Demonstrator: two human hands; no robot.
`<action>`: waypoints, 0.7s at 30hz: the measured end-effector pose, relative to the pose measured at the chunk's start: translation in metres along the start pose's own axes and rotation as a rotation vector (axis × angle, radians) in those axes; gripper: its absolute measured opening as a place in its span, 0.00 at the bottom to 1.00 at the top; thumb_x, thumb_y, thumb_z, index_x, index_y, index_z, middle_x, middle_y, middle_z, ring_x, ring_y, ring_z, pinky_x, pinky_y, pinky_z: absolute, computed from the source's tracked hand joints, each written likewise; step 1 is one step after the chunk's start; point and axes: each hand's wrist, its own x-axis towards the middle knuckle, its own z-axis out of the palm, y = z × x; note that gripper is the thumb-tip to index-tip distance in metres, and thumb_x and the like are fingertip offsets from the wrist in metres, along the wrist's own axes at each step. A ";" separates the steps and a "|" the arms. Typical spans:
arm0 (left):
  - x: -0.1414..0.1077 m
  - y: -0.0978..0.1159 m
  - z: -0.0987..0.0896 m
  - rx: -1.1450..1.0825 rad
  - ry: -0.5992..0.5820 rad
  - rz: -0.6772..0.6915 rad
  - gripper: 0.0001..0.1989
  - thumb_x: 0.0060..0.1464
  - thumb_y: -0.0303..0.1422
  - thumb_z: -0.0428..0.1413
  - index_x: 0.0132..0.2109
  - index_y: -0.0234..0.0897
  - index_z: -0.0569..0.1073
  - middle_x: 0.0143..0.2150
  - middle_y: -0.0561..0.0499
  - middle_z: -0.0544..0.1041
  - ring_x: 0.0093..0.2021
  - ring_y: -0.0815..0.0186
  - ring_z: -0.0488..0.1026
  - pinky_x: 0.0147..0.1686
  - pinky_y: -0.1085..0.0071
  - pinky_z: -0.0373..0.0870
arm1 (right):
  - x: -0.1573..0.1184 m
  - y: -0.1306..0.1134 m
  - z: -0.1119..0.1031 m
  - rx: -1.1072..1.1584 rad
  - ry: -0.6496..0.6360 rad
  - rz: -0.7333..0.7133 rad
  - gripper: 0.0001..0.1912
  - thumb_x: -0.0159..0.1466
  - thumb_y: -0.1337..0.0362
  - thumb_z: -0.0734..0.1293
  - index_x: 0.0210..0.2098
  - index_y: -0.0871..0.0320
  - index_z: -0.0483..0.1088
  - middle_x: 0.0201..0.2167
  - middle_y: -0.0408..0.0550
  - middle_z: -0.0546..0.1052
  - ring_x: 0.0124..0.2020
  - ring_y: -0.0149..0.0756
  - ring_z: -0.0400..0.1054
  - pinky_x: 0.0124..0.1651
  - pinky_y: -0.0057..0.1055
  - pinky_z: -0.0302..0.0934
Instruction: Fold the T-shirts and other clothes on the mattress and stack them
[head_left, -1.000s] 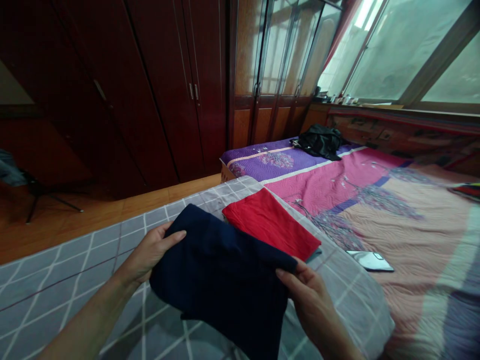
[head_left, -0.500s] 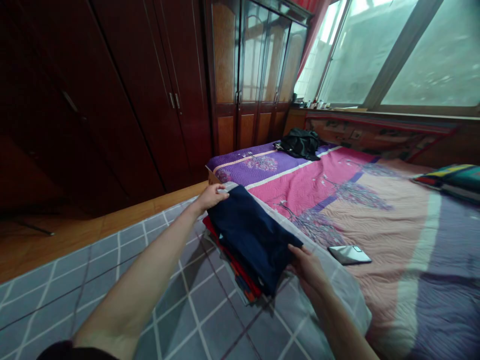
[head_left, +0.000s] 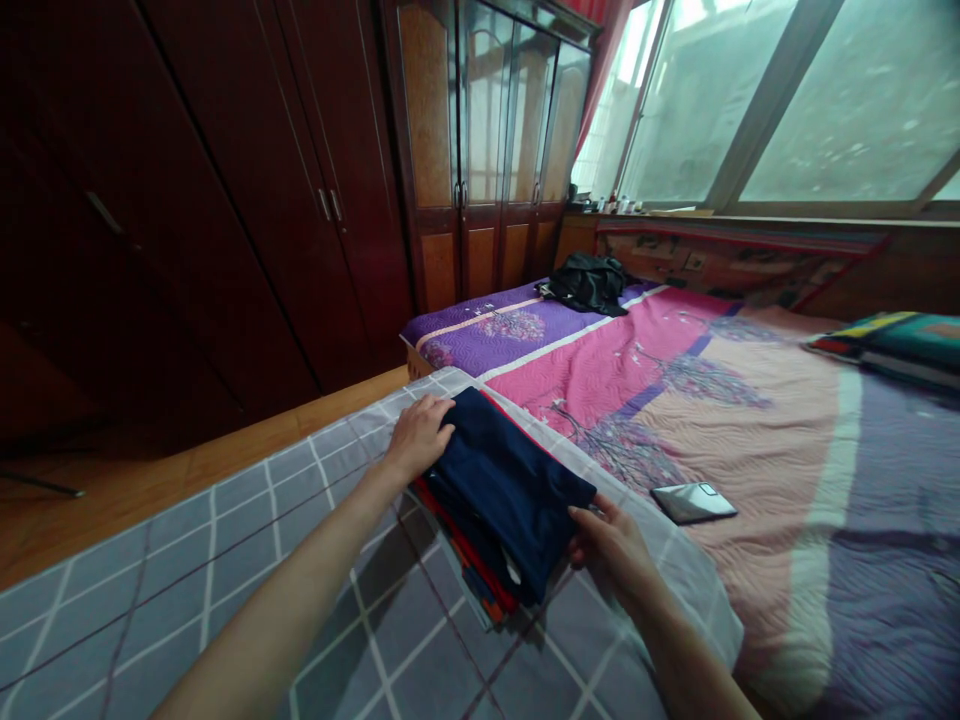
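Note:
A folded navy blue garment (head_left: pixel 510 475) lies on top of a small stack of folded clothes (head_left: pixel 491 592), whose red, grey and orange edges show along the near side. My left hand (head_left: pixel 421 438) rests on the garment's left edge, fingers laid out over the cloth rather than closed round it. At the right corner, my right hand (head_left: pixel 611 540) pinches the navy cloth between thumb and fingers. Part of the right hand's fingers is hidden under the fabric. The stack sits on a grey checked bed cover (head_left: pixel 315 590).
A phone (head_left: pixel 694 502) lies on the patterned bedspread (head_left: pixel 780 450) to the right. Black clothing (head_left: pixel 589 283) is heaped at the bed's far end, and a folded colourful textile (head_left: pixel 892 345) lies at far right. Dark wardrobes (head_left: pixel 255 200) stand to the left, beyond a strip of wooden floor.
The navy garment's far left corner has come down onto the stack. My left hand has gone from pinching that corner to lying on the cloth's edge. My right hand keeps its corner.

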 end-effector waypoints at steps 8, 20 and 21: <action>-0.042 0.010 0.033 0.171 -0.279 0.129 0.35 0.56 0.54 0.47 0.62 0.36 0.62 0.65 0.41 0.59 0.66 0.49 0.51 0.63 0.48 0.43 | 0.027 -0.012 -0.023 -0.536 0.176 -0.108 0.13 0.52 0.52 0.63 0.22 0.56 0.67 0.14 0.42 0.68 0.19 0.36 0.66 0.22 0.30 0.59; -0.052 0.001 0.041 0.213 -0.172 0.122 0.29 0.59 0.50 0.45 0.62 0.42 0.62 0.65 0.45 0.59 0.66 0.53 0.49 0.64 0.47 0.39 | 0.050 -0.033 0.072 -1.270 -0.238 -0.846 0.22 0.65 0.59 0.58 0.56 0.60 0.65 0.60 0.52 0.64 0.61 0.40 0.54 0.62 0.37 0.48; -0.053 0.001 0.042 0.208 -0.154 0.124 0.28 0.59 0.49 0.46 0.62 0.42 0.62 0.65 0.45 0.59 0.66 0.53 0.50 0.64 0.47 0.39 | 0.058 -0.032 0.082 -1.311 -0.310 -0.847 0.22 0.66 0.58 0.57 0.57 0.59 0.65 0.61 0.51 0.62 0.63 0.40 0.52 0.64 0.38 0.45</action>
